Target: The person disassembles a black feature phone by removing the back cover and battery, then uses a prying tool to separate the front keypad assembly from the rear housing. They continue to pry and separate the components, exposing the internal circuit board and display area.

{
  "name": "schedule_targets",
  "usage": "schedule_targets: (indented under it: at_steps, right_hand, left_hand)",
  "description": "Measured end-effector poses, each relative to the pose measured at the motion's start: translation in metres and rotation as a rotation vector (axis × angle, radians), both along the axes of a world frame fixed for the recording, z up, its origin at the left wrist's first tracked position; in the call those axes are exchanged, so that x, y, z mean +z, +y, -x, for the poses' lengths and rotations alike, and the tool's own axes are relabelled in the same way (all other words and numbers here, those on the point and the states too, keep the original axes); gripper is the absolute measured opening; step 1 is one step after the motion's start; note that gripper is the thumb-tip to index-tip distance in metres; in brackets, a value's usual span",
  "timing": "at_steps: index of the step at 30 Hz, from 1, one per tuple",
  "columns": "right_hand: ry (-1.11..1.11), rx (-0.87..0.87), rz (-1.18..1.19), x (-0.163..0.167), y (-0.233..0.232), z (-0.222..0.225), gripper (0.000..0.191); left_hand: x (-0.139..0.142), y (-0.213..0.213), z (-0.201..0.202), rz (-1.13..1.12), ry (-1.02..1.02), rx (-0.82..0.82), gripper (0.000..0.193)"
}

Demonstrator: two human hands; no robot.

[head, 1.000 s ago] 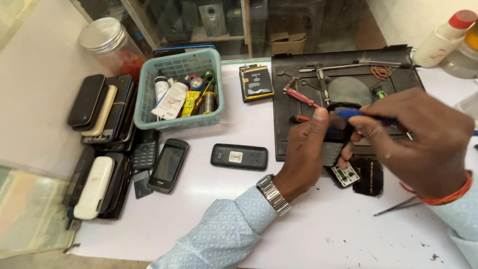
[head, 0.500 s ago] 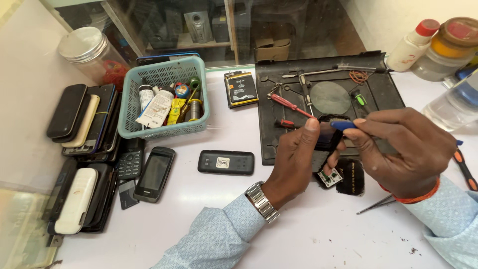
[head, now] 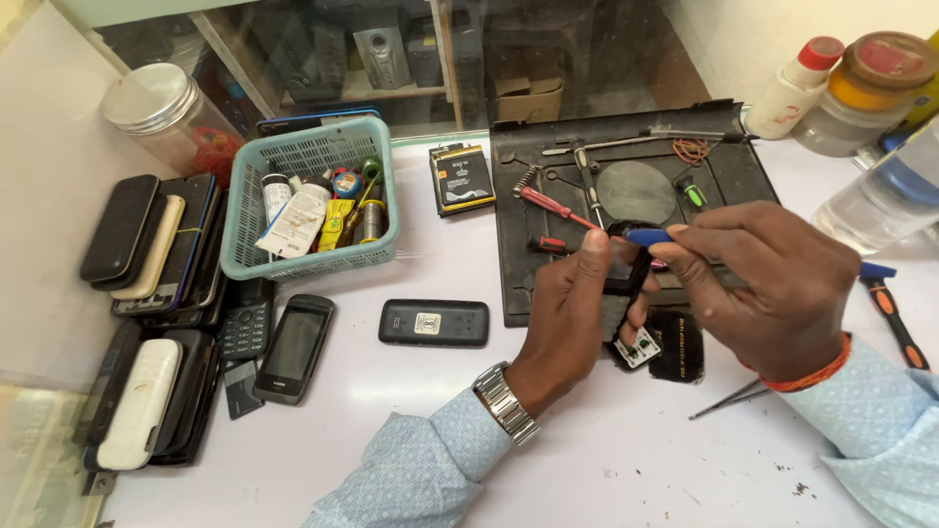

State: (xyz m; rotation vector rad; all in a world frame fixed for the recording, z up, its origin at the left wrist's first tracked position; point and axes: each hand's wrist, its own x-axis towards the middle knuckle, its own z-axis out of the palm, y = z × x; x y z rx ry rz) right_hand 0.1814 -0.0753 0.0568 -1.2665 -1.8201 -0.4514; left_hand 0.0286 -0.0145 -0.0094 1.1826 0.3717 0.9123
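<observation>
left hand [head: 567, 313] grips small black phone [head: 626, 269] | right hand [head: 773, 293] pinches blue-handled tool [head: 648, 236], tip on phone | grips unchanged since earlier, work ongoing over black mat [head: 724, 176]

The hands [head: 685, 293] hide most of the small black device [head: 626, 269] between them.

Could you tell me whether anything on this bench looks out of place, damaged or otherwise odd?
A small green circuit board lies bare on the white table, beside a black cover and under the hands, so a device is in pieces. Dark crumbs dot the table near the right sleeve. Nothing looks spilled.
</observation>
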Motion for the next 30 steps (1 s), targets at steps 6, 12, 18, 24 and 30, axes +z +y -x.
schedule_targets:
  at_steps: [6, 12, 18, 24, 30]
  right_hand:
    - [0.045, 0.029, 0.008, 0.001, -0.001, 0.002, 0.015]
    - [0.048, 0.015, -0.013, -0.001, 0.001, 0.003, 0.016]
    - [0.052, 0.026, 0.006, -0.004, 0.001, -0.004, 0.013]
    - [0.023, 0.038, -0.022, -0.007, 0.002, -0.004, 0.015]
    - [0.063, 0.031, 0.026, -0.009, 0.001, -0.003, 0.015]
  left_hand:
    - [0.003, -0.002, 0.002, -0.024, 0.0, -0.011, 0.062]
    - [0.007, -0.005, 0.001, 0.013, 0.016, -0.006, 0.062]
    - [0.005, -0.001, 0.003, 0.037, 0.014, 0.009, 0.065]
    - [0.001, -0.002, 0.001, 0.015, -0.029, 0.021, 0.065]
    - [0.0, -0.001, 0.003, -0.034, 0.02, -0.001, 0.063]
